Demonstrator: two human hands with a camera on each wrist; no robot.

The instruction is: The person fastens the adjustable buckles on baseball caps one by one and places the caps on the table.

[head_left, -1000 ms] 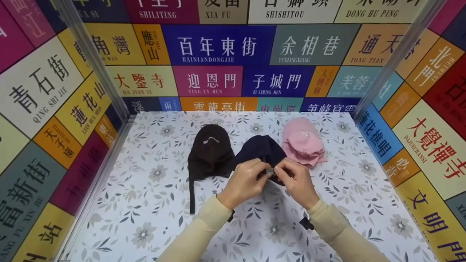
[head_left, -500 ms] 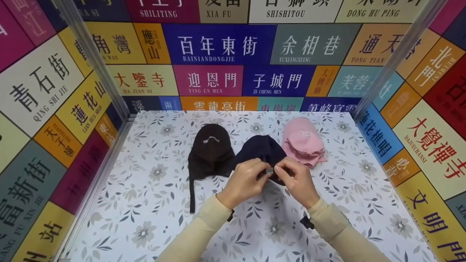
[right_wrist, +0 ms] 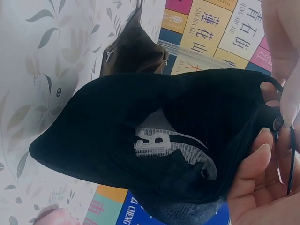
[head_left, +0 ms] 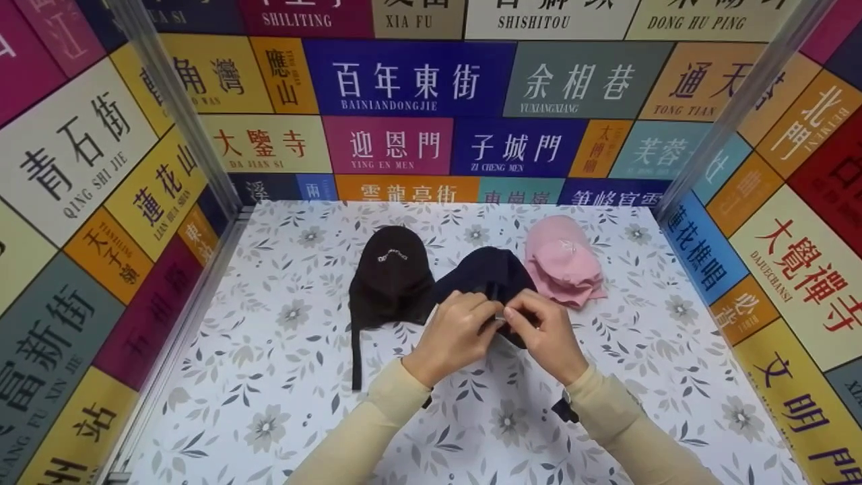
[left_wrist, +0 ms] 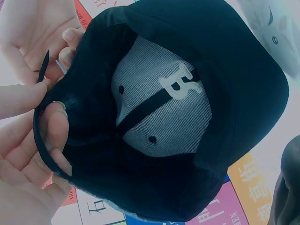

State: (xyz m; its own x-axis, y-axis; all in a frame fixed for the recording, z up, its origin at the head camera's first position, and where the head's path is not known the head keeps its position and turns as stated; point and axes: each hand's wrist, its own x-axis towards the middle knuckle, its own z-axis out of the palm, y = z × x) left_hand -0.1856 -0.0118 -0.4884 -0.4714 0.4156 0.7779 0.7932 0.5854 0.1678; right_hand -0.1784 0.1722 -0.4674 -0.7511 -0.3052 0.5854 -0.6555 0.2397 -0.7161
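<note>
In the left wrist view, the navy baseball cap (left_wrist: 159,122) lies lengthwise left to right, brim (left_wrist: 260,65) toward the right edge. Left hand (head_left: 454,333) and right hand (head_left: 549,337) pinch its strap (left_wrist: 39,140).

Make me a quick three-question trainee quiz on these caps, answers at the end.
1. True or false: the left hand and right hand are both on the navy cap.

2. Fill in: in the head view, the pink cap lies to the ___ of the navy cap.

3. Where does the loose strap of the dark brown cap point? A) back wall B) toward the person C) pink cap

Key: 1 true; 2 right; 3 B.
</note>
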